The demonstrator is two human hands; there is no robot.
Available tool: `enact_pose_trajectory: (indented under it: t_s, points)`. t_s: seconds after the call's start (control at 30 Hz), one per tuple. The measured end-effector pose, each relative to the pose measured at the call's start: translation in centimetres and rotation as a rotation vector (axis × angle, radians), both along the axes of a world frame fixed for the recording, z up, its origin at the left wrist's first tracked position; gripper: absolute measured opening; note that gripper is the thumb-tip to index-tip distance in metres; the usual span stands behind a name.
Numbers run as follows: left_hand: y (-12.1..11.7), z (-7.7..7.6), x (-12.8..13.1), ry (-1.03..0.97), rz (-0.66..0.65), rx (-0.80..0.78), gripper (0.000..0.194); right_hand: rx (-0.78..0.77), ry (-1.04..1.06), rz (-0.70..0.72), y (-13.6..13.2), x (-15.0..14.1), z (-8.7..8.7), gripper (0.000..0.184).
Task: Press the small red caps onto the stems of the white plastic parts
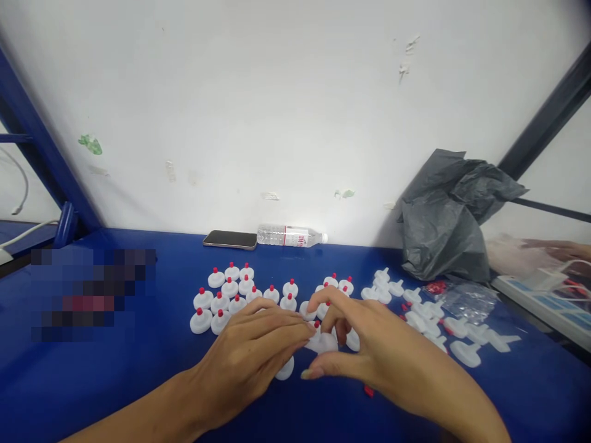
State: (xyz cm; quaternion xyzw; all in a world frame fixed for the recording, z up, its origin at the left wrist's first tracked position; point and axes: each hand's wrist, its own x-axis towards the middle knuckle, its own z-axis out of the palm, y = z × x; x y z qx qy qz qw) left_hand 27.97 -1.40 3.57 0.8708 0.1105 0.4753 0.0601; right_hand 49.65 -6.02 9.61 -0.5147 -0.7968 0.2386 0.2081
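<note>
White round plastic nozzle caps with small red tips stand upright in clusters in the middle of the table. My left hand reaches over some of them, fingers stretched out and close together, fingertips beside a red-tipped cap. My right hand curves around white caps, its thumb and index finger well apart. Whether its curled fingers touch these caps is hard to tell. Another white cap shows below my left fingers. A loose red tip lies under my right wrist.
White caps without tips lie piled at right, near red tips and a clear plastic bag. Behind are a phone, a water bottle and a grey plastic bag. A power strip and another person's hand are far right.
</note>
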Motion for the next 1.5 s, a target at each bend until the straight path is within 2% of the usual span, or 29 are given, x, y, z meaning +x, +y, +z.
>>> enact_pose_trajectory:
  t_s: [0.2, 0.33, 0.43, 0.67, 0.77, 0.9, 1.0, 1.1, 1.3, 1.5]
  points:
    - [0.0, 0.0, -0.1, -0.011, -0.014, -0.004, 0.026, 0.008, -0.008, -0.024, 0.2, 0.3, 0.2, 0.045]
    - [0.0, -0.1, -0.3, -0.008, -0.021, 0.005, 0.030, -0.007, 0.037, -0.020, 0.0, 0.1, 0.5, 0.035]
    - [0.1, -0.2, -0.4, -0.034, -0.011, 0.009, 0.030, 0.053, 0.043, 0.005, 0.0, 0.1, 0.3, 0.033]
    - [0.3, -0.3, -0.5, -0.042, 0.073, 0.051, 0.025, 0.119, 0.001, 0.009, 0.0, 0.5, 0.0, 0.039]
    - [0.2, -0.1, -0.6, -0.057, 0.120, 0.097, 0.022, 0.126, 0.047, 0.002, -0.2, 0.3, 0.3, 0.037]
    - [0.2, 0.2, -0.5, -0.053, 0.198, 0.166, 0.028, 0.115, 0.110, 0.016, -0.3, 0.0, 0.5, 0.039]
    - [0.4, 0.2, -0.4, -0.001, 0.235, 0.201, 0.021, 0.133, 0.091, 0.010, -0.4, 0.0, 0.3, 0.039]
    - [0.5, -0.1, -0.4, 0.069, 0.226, 0.168, 0.013, 0.155, 0.064, -0.013, -0.4, 0.0, 0.0, 0.033]
    - [0.4, -0.6, -0.2, 0.042, 0.216, 0.084, 0.016, 0.198, -0.008, -0.039, -0.7, -0.5, 0.2, 0.027]
    - [0.0, -0.6, -0.3, 0.041, 0.188, -0.026, 0.018, 0.197, -0.016, -0.001, -0.6, -1.1, 0.4, 0.030]
